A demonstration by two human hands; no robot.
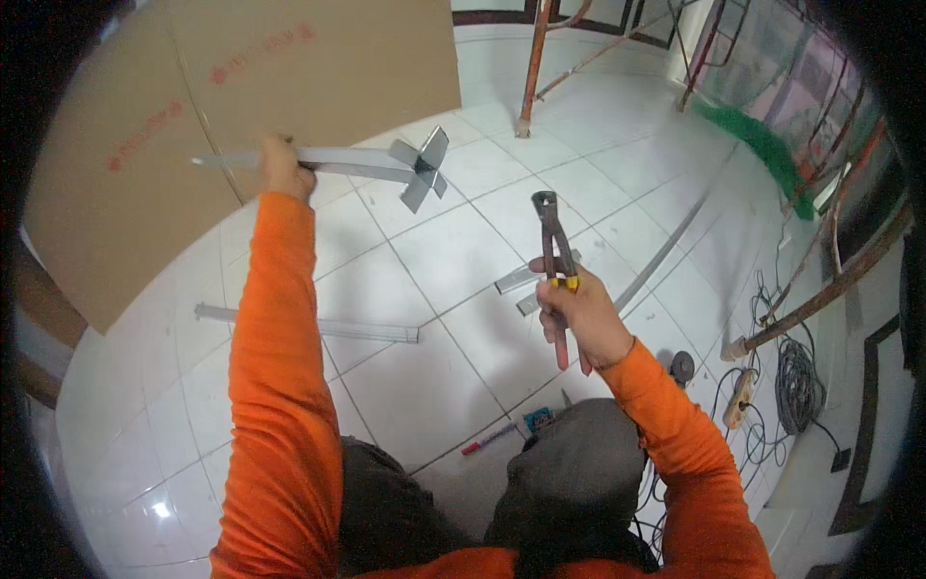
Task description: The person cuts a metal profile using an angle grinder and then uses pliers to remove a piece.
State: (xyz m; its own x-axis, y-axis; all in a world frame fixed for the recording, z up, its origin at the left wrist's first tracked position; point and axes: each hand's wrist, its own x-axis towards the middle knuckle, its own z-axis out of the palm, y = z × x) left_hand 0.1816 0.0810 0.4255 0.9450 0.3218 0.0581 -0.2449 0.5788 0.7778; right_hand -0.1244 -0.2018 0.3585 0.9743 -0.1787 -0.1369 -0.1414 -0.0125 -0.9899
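Observation:
In my left hand (285,172), closed around it, is a long grey metal channel (362,164) held out at the upper left. Its right end is split into several flaps (427,166) that splay outward. My right hand (590,317) grips a pair of end-cutting pincers (553,236) by the handles, jaws pointing up and away from me. The pincers are apart from the channel. Below and behind my right hand, short metal channel pieces (521,280) lie on the tiles. Another metal channel (371,331) rests on the floor, partly hidden behind my left forearm.
A large cardboard sheet (318,72) stands at the far left. Rusty scaffold legs (532,77) and green netting (762,145) are at the back and right. A long metal strip (666,253), a power strip (740,398), coiled cable (797,386) and a red marker (485,441) lie on the floor.

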